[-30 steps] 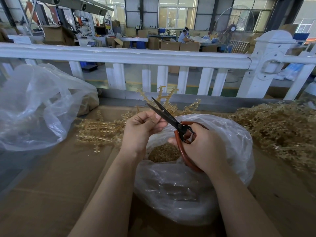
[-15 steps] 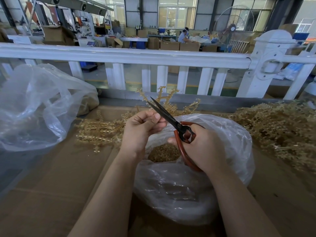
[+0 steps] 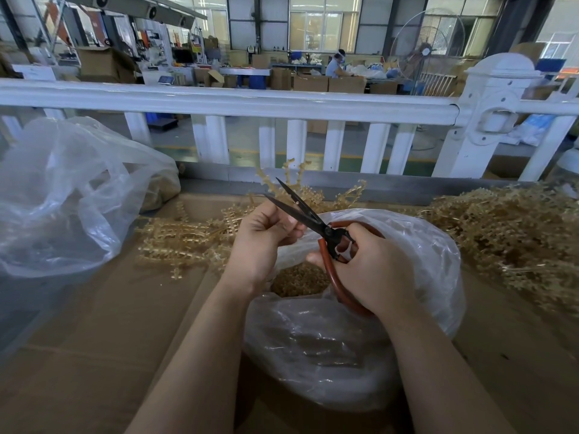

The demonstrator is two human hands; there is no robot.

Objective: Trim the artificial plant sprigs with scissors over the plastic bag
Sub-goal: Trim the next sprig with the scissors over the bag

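- Head cam: plastic bag [image 3: 416, 277] is the landmark, mouth open upward, on the brown cardboard worktop [image 3: 94, 339].
- R hand [image 3: 372, 274] above the bag's mouth, fingers curled through the red loops of the scissors [image 3: 313, 220]; blades parted in a narrow V, tips pointing up-left past the bag's far-left rim.
- L hand [image 3: 263, 239] just left of the bag's mouth, fingers curled in, pinching something at the blades; prob. a sprig stem, but it's hidden by the fingers, so can't tell for sure.
- Held over the mouth so cut bits drop inside, I'd judge; gold trimmings [image 3: 300, 280] already sit in the bag.
- Loose gold sprigs [image 3: 188, 236] lie left of and behind the bag.
- Big sprig heap [image 3: 517, 233] right of the bag, likely stock within reach.
- 2nd clear bag [image 3: 62, 195] well left of the landmark, crumpled.
- White railing [image 3: 282, 101] runs behind the bag.
- Step in hand: blades open, cut looks not yet made.
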